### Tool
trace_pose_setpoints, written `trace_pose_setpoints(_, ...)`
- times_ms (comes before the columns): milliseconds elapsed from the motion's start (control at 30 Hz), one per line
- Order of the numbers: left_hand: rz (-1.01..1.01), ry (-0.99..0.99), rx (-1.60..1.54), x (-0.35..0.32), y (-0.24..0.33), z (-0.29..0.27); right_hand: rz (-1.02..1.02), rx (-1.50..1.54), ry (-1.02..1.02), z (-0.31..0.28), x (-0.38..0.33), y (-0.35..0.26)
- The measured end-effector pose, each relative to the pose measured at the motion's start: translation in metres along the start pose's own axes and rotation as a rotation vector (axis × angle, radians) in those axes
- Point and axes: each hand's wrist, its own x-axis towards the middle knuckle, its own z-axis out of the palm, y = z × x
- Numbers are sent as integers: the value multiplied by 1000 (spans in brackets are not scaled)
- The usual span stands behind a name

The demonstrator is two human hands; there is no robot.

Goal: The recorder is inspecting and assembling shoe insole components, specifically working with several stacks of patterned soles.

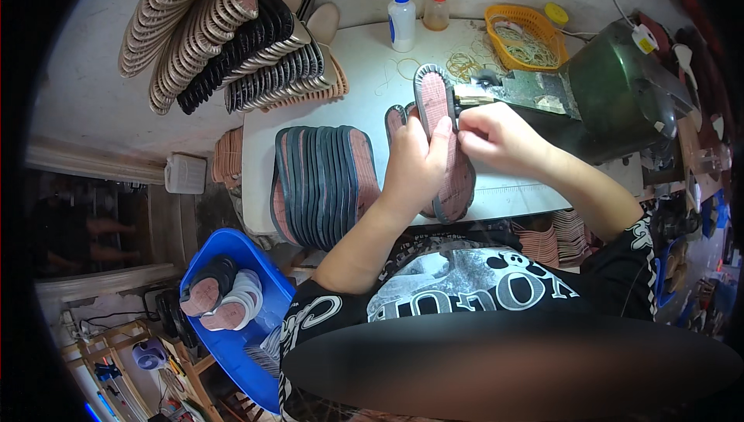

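My left hand [417, 160] is closed around a long pink shoe insole [435, 100] with black edging gathered into pleats at its far end. The thumb lies along the insole's pink face. Another, similar dark-edged insole [395, 120] shows partly behind that hand. My right hand [496, 137] is closed at the held insole's right edge, its fingertips curled in; whatever they pinch is hidden. Just beyond the right hand is a dark green machine [616, 81] with a worn metal arm. Left of my left hand, a row of dark-edged pink insoles [325, 182] stands on the white table [356, 116].
Bundled insoles [232, 42] are stacked at the far left. At the back are a white bottle with a blue cap [401, 23], a red-tipped bottle [437, 11] and a yellow basket [527, 34] of rubber bands. A blue bin [267, 286] with insoles stands at lower left.
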Motion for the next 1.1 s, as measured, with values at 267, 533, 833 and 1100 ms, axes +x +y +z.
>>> trace_pose_setpoints(267, 44, 49, -58, 7, -3, 1, 95, 634, 41, 17, -9, 14)
trace_pose_setpoints(533, -23, -2, 85, 9, -14, 15, -372, -125, 127, 21, -17, 1)
trace_pose_setpoints(833, -148, 73, -494, 49, -38, 12, 274, 1152, 94, 71, -77, 22)
trace_pose_setpoints(1100, 88, 154, 247, 82, -61, 34, 436, 1475, 349, 72, -79, 3)
